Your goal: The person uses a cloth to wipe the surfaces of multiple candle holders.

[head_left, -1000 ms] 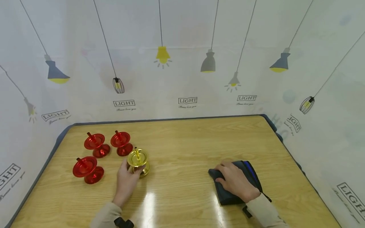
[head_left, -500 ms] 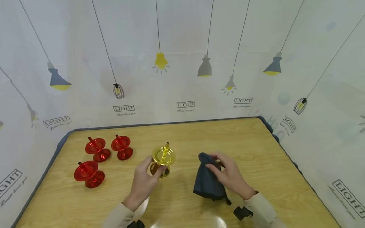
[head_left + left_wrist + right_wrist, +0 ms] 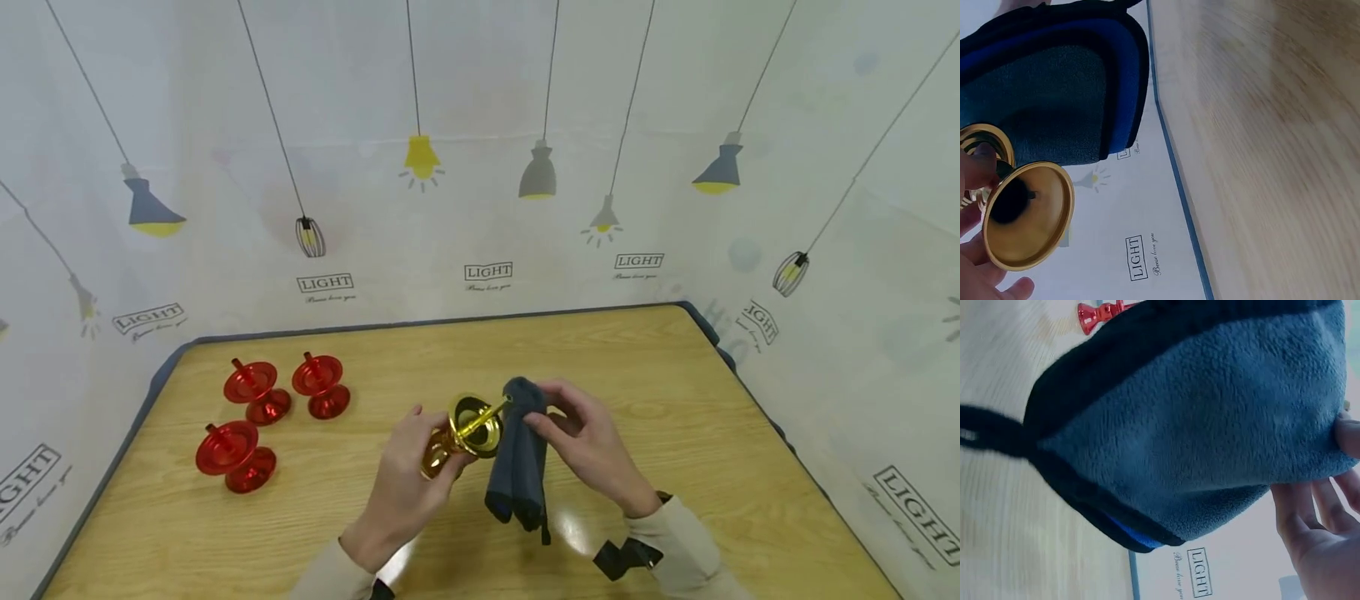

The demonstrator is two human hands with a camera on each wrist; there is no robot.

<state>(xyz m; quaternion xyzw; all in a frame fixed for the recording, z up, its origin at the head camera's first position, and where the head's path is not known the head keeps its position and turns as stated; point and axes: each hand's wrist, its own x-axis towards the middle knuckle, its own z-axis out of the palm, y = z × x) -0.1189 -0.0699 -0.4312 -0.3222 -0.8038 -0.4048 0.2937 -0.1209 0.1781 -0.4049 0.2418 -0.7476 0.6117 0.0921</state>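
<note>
My left hand [image 3: 405,483] grips a gold metal candle holder [image 3: 457,440] around its waist, tilted so that its dish and central spike lean right. In the left wrist view the hollow flared base [image 3: 1038,215] faces the camera. From the right, my right hand [image 3: 596,450] pinches a folded dark blue-grey cloth [image 3: 517,467] between thumb and fingers, and its lower part hangs down. The spike's tip meets the cloth's upper end in the head view. Close up, the cloth [image 3: 1191,419] looks fuzzy, with black edging and a hanging loop [image 3: 991,431].
Three red candle holders, one at the back left [image 3: 251,385], one beside it [image 3: 319,379] and one nearer the front [image 3: 228,450], stand on the wooden table [image 3: 600,358]. A white sheet printed with lamps [image 3: 480,208] surrounds the table behind its dark edge.
My left hand has lifted the gold candle holder and carried it right, tipping it over. My right hand has picked up the cloth from the table and brought it left to the spike.
</note>
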